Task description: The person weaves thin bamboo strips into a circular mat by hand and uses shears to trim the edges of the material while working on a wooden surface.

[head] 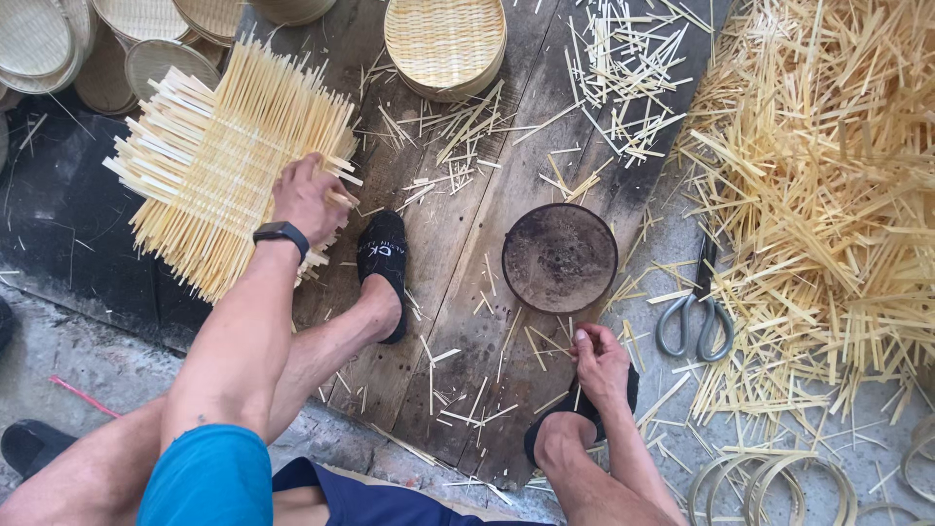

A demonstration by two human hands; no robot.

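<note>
Weaving underway: left hand (310, 198) presses flat on the bamboo mat (229, 161) at ten o'clock; right hand (601, 362) pinches a loose strip (577, 392), likely threaded in next.

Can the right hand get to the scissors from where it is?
Probably yes. The right hand rests low on the boards, and the scissors lie close beside it on the floor, with only loose bamboo strips between them.

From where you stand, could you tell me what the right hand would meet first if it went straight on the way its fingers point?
The right hand points up the board; it would probably meet the round dark dish first.
</note>
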